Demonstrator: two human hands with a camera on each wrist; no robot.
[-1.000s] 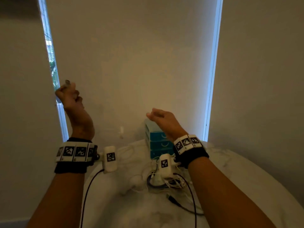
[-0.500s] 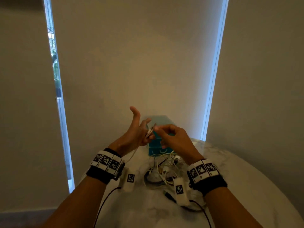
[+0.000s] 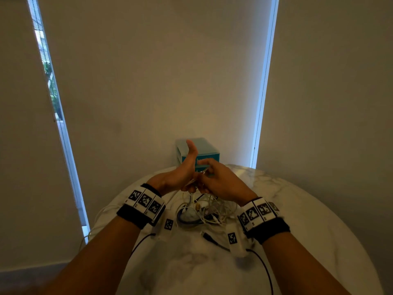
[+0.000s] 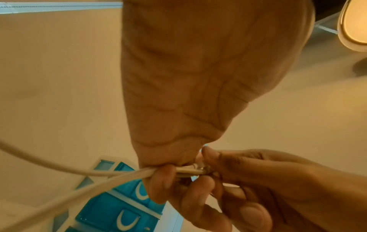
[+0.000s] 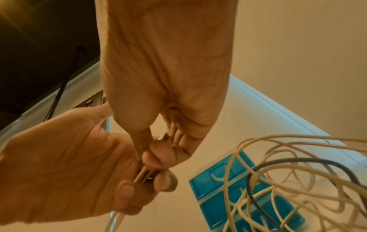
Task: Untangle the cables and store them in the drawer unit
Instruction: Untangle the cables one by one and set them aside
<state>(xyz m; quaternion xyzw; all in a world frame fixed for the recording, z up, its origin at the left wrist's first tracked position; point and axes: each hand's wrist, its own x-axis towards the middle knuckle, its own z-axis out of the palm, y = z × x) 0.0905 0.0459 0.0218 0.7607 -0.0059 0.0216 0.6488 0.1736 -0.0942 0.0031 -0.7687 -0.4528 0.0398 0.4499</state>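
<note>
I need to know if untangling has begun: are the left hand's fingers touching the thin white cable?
Touching. In the left wrist view, the left hand fingers curl round the thin white cable, no gap visible.

My hands point(image 3: 197, 177) cover the drawer unit's point(image 3: 209, 149) front, and I cannot tell the cable's point(image 4: 79, 186) plug type.
</note>
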